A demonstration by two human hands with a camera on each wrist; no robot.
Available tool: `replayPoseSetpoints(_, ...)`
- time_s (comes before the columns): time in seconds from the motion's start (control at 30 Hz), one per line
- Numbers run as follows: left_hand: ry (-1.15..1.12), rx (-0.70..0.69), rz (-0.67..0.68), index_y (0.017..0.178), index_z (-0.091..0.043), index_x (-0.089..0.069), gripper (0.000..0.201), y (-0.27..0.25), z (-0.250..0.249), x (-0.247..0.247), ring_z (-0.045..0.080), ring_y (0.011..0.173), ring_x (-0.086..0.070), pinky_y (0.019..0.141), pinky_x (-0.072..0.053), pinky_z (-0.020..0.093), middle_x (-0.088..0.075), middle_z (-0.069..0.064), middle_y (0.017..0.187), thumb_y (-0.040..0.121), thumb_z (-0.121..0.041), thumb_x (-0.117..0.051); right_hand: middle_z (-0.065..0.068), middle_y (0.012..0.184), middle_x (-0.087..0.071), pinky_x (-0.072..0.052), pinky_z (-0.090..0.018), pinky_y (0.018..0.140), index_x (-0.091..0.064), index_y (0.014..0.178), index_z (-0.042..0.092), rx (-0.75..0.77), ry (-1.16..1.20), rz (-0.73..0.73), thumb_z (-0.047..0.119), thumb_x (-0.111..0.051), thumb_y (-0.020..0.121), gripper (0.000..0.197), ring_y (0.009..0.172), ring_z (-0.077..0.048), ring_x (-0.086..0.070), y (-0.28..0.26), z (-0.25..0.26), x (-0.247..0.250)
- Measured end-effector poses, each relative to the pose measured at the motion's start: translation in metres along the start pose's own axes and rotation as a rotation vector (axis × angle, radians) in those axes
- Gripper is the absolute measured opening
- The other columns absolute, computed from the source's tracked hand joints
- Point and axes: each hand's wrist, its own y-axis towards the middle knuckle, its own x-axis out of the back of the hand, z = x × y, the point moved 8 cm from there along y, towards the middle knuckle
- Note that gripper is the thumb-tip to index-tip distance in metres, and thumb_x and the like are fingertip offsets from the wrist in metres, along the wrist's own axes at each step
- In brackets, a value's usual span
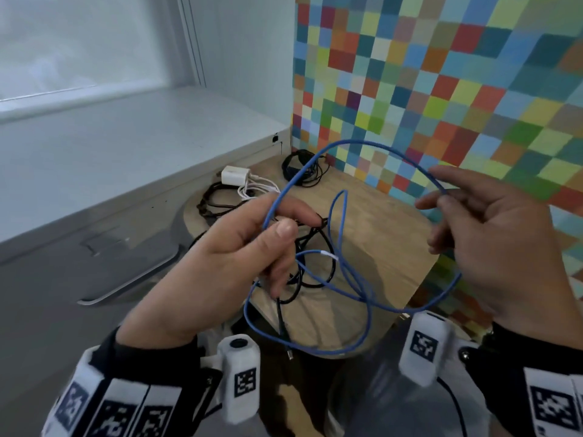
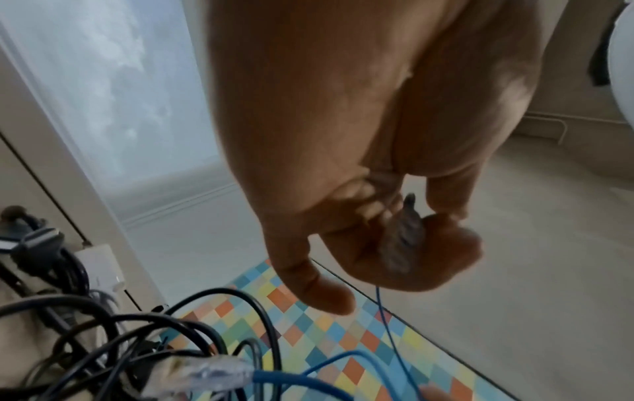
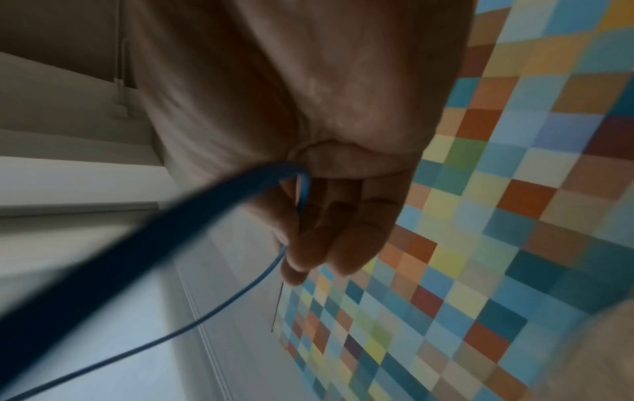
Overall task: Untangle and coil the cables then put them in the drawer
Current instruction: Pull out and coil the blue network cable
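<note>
Left hand (image 1: 220, 257) grip: thumb and curled fingers pinch the blue cable (image 1: 372, 146) and hold black cable (image 1: 318, 247) strands, raised above the desk (image 1: 394, 222). Right hand (image 1: 492, 247) grip: thumb and forefinger pinch the same blue cable further along; other fingers loosely curled. In the right wrist view the blue cable (image 3: 261, 179) bends over the right hand (image 3: 319, 162) between thumb and fingers. A big blue loop arcs between both hands, more loops hang below, tangled with the black cable. In the left wrist view the left hand (image 2: 360, 162) is curled, blue cable (image 2: 387, 325) dropping from it, its clear plug (image 2: 205, 371) among black strands. On the desk behind: white charger (image 1: 234, 175) with white cord, a dark bundle (image 1: 217, 200) just beside it, a black coil (image 1: 301, 168) near the checkered wall (image 1: 441, 74). Drawer not seen.
</note>
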Motion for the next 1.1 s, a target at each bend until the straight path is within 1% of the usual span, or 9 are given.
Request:
replayPoseSetpoints(0.1,-0.090,-0.032,-0.055,0.108,-0.016,-0.067,0.032,0.000,-0.002,0.003,0.023,0.045,-0.042,0.063,-0.040,0.067,-0.039,-0.003,0.057,0.101,-0.045,-0.056,-0.005,0.091,-0.072,-0.059,-0.045,0.059,-0.070,0.101,0.025,-0.070,0.041,0.040,-0.015,-0.048,0.097,0.046,0.062,-0.025,-0.057,0.001,-0.014,-0.003)
replayPoseSetpoints(0.27,-0.184,0.082,-0.117,0.092,-0.015,-0.070,0.030,0.004,0.011,-0.002,0.017,0.043,-0.030,0.052,-0.042,0.033,-0.031,0.001,0.057,0.103,-0.034,-0.049,-0.012,0.083,-0.065,-0.034,-0.028,0.043,-0.061,0.099,0.014,-0.218,0.316,0.092,-0.016,-0.046,0.095,0.035,0.049,-0.022,-0.036,-0.003,-0.021,-0.017)
replayPoseSetpoints(0.4,-0.232,0.128,-0.085,0.094,-0.014,-0.073,0.034,0.003,0.013,-0.003,0.014,0.046,-0.021,0.042,-0.030,0.023,-0.029,0.000,0.060,0.100,-0.038,-0.049,-0.009,0.075,-0.060,-0.021,-0.021,0.041,-0.077,0.105,0.019,-0.240,0.415,0.094,0.003,-0.053,0.103,0.029,0.044,-0.014,-0.027,-0.004,-0.020,-0.021)
replayPoseSetpoints(0.5,-0.435,0.078,-0.138,0.092,-0.012,-0.069,0.028,0.003,0.004,0.004,0.008,0.042,-0.026,0.038,-0.025,0.020,-0.035,-0.001,0.060,0.100,-0.026,-0.047,-0.005,0.071,-0.064,-0.031,-0.017,0.040,-0.081,0.100,0.022,-0.143,0.156,0.081,0.011,-0.060,0.103,0.024,0.044,-0.012,-0.036,-0.005,-0.012,-0.021)
replayPoseSetpoints(0.63,-0.626,0.020,-0.327,0.095,-0.016,-0.062,0.031,0.003,-0.003,0.015,0.005,0.040,-0.024,0.036,-0.017,0.019,-0.037,-0.005,0.061,0.106,-0.028,-0.035,0.007,0.072,-0.073,-0.047,-0.009,0.060,-0.080,0.097,0.031,-0.029,-0.149,0.208,0.022,-0.067,0.099,0.016,0.065,-0.006,-0.065,-0.013,0.002,-0.045)
replayPoseSetpoints(0.83,-0.376,-0.229,-0.525,0.104,-0.009,-0.062,0.034,-0.001,-0.021,0.015,0.014,0.040,-0.029,0.041,-0.024,0.023,-0.063,0.004,0.070,0.110,-0.021,-0.030,0.030,0.063,-0.063,-0.043,-0.001,0.066,-0.075,0.113,0.040,-0.015,-0.272,0.292,0.032,-0.064,0.100,0.019,0.072,0.015,-0.062,-0.025,-0.001,-0.080)
replayPoseSetpoints(0.93,-0.324,-0.350,-0.675,0.102,-0.009,-0.060,0.036,-0.011,-0.034,0.025,0.015,0.038,-0.030,0.041,-0.024,0.025,-0.066,0.004,0.070,0.111,-0.019,-0.027,0.012,0.062,-0.068,-0.050,-0.015,0.061,-0.076,0.111,0.038,-0.022,-0.194,0.293,0.031,-0.063,0.100,0.017,0.058,0.001,-0.061,-0.024,-0.001,-0.080)
replayPoseSetpoints(1.0,-0.324,-0.380,-0.780,0.100,-0.011,-0.060,0.037,-0.018,-0.038,0.038,0.015,0.037,-0.030,0.041,-0.022,0.026,-0.067,0.003,0.071,0.112,-0.019,-0.026,0.002,0.066,-0.069,-0.046,-0.026,0.051,-0.078,0.107,0.035,-0.058,-0.098,0.266,0.028,-0.065,0.100,0.017,0.048,-0.006,-0.051,-0.020,-0.006,-0.073)
replayPoseSetpoints(1.1,-0.274,-0.387,-0.828,0.101,-0.013,-0.060,0.035,-0.021,-0.041,0.050,0.015,0.038,-0.031,0.042,-0.022,0.027,-0.068,0.003,0.073,0.112,-0.020,-0.027,-0.006,0.069,-0.067,-0.032,-0.023,0.045,-0.081,0.104,0.027,-0.153,0.172,0.151,0.018,-0.068,0.098,0.017,0.041,-0.016,-0.033,-0.013,-0.015,-0.059)
